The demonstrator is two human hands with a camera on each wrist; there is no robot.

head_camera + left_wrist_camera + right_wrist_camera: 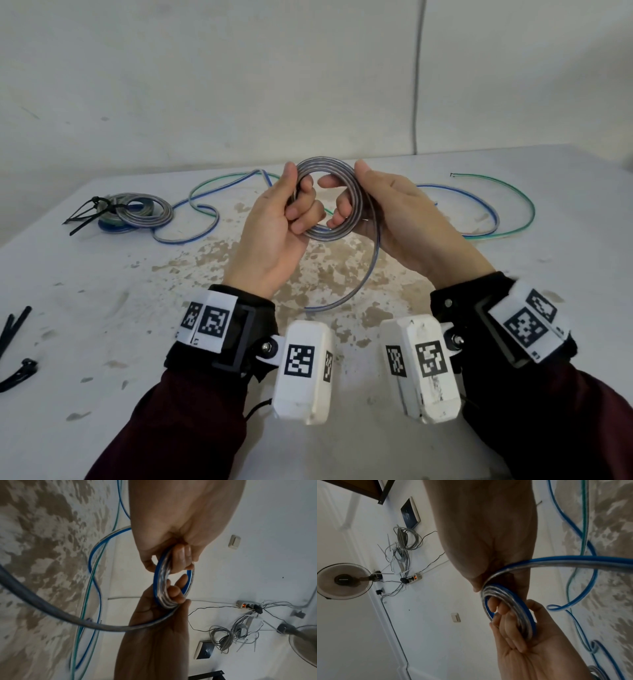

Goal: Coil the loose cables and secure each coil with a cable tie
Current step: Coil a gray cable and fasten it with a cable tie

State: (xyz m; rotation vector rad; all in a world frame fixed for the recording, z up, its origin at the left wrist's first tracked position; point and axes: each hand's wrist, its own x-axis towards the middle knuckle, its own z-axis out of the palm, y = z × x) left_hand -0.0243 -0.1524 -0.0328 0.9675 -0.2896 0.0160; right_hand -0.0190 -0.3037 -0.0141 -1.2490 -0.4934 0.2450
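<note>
A small coil of grey-and-blue cable point(325, 163) point(160, 582) point(515, 601) is held up over the middle of the table. My left hand point(295, 192) point(173, 559) grips its left side, thumb on the outside and fingers curled through the ring. My right hand point(350, 192) point(489, 592) grips the right side the same way. The cable's loose tail point(366, 270) point(51, 612) point(573, 561) hangs from the coil in a wide arc down toward my wrists. Two black cable ties point(13, 329) lie at the table's left edge.
Two coils point(144, 209), bound with black ties point(85, 212), lie at the back left. A long blue-and-green cable point(493, 205) snakes loose across the table point(102, 342) behind my hands. A wall stands close behind the table.
</note>
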